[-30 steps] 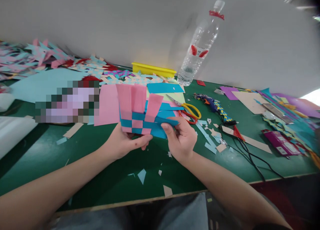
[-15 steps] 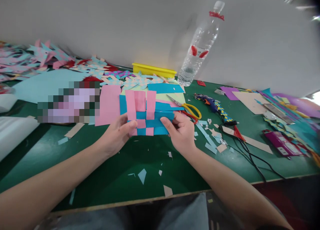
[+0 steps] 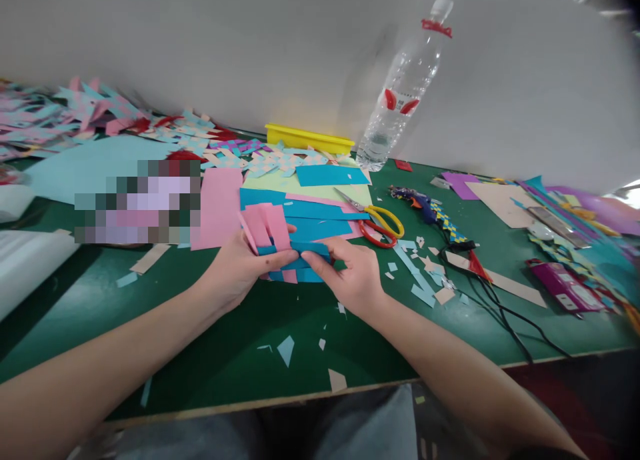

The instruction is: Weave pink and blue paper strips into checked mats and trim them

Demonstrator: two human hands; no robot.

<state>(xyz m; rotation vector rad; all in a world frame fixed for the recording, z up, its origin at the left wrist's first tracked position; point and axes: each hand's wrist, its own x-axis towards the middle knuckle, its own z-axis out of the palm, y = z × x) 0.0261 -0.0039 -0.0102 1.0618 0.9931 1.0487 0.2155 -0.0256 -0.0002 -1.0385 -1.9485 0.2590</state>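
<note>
Pink and blue paper strips [image 3: 273, 230], woven crosswise into a small checked piece, are held between my two hands above the green table. My left hand [image 3: 245, 257] grips the left side, its thumb pressed across the front near the bottom of the upright pink strips. With thumb and fingers, my right hand [image 3: 353, 263] pinches the blue strips at the right side. Both thumbs nearly meet at the uppermost blue strip, and fingers behind the weave are mostly hidden. Just behind lie flat blue paper strips [image 3: 320, 210] and scissors [image 3: 380, 223] with yellow and red handles.
A clear plastic bottle [image 3: 400, 100] stands at the back beside a yellow tray [image 3: 310, 140]. Woven paper pieces heap up at the back left. Pink paper [image 3: 217, 207] lies left of centre. Paper scraps, a lanyard [image 3: 435, 213] and a purple packet [image 3: 565, 287] lie at right.
The woven piece has tipped and dropped slightly. My left thumb has slid right across its front, my right hand has moved left, and the pink strips now bend upward together.
</note>
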